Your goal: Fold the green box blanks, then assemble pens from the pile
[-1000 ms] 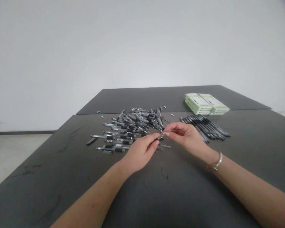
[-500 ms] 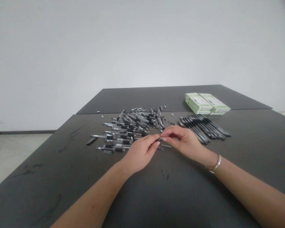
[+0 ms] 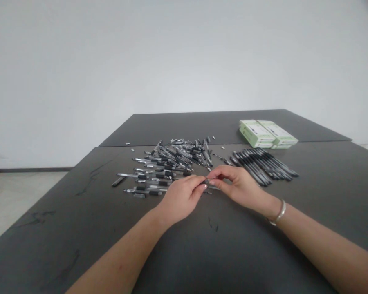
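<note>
In front of the heap, my left hand [image 3: 182,196] closes round a pen [image 3: 205,182], of which only a short dark end shows at the fingertips. My right hand [image 3: 237,185], with a silver bracelet at the wrist, pinches thumb and forefinger at that end of the pen; any small part between them is too small to make out. Behind and left of my hands spreads a loose heap of clear pens with black grips [image 3: 168,157]. Several pens lie side by side in a neat row [image 3: 263,163] beyond my right hand.
Green and white boxes [image 3: 266,132] are stacked at the back right of the dark table [image 3: 233,253]. Small pale pen tips [image 3: 223,148] lie scattered round the heap. A single black piece [image 3: 118,181] rests at its left. A white wall stands behind.
My right fingertips have drawn slightly apart from my left ones, so more of the pen's dark end shows between them. The heap, the row and the boxes stay put.
</note>
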A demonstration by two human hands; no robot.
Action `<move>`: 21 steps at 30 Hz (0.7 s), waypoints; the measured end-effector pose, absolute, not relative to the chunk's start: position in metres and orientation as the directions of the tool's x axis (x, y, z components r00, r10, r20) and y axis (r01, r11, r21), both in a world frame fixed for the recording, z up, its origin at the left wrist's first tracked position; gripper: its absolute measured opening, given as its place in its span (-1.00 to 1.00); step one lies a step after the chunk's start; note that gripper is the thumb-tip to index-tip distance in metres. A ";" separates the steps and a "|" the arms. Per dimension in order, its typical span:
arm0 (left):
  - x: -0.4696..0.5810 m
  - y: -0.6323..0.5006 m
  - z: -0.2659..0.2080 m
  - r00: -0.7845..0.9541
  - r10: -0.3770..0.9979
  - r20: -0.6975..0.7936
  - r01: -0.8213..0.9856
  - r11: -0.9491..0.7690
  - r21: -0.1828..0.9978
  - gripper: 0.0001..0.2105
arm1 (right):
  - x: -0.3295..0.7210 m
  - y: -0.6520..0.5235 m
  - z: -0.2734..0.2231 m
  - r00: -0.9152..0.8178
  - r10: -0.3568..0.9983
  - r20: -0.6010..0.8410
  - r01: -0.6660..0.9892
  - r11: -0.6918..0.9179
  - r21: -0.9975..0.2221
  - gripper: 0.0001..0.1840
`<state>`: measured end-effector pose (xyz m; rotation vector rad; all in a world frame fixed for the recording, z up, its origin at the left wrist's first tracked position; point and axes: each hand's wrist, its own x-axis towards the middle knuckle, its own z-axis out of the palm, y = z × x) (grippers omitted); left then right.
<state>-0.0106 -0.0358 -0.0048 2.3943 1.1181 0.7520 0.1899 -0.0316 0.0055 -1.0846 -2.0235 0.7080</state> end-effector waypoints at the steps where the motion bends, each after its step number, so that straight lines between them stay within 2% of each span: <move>1: -0.011 -0.036 -0.005 0.540 0.786 0.302 0.582 -0.608 0.541 -0.75 | 0.190 -0.032 0.006 -0.386 0.857 0.342 0.479 0.503 -0.719 -0.89; 12: -0.010 -0.035 -0.003 0.550 0.785 0.285 0.600 -0.609 0.519 -0.77 | 0.192 -0.033 0.004 -0.418 0.833 0.363 0.505 0.545 -0.669 -0.89; 16: -0.010 -0.036 -0.004 0.550 0.786 0.283 0.613 -0.610 0.503 -0.76 | 0.191 -0.033 0.003 -0.436 0.816 0.379 0.548 0.575 -0.608 -0.90; 21: -0.011 -0.037 -0.005 0.561 0.778 0.283 0.621 -0.622 0.478 -0.75 | 0.190 -0.034 0.005 -0.504 0.781 0.369 0.592 0.623 -0.511 -0.82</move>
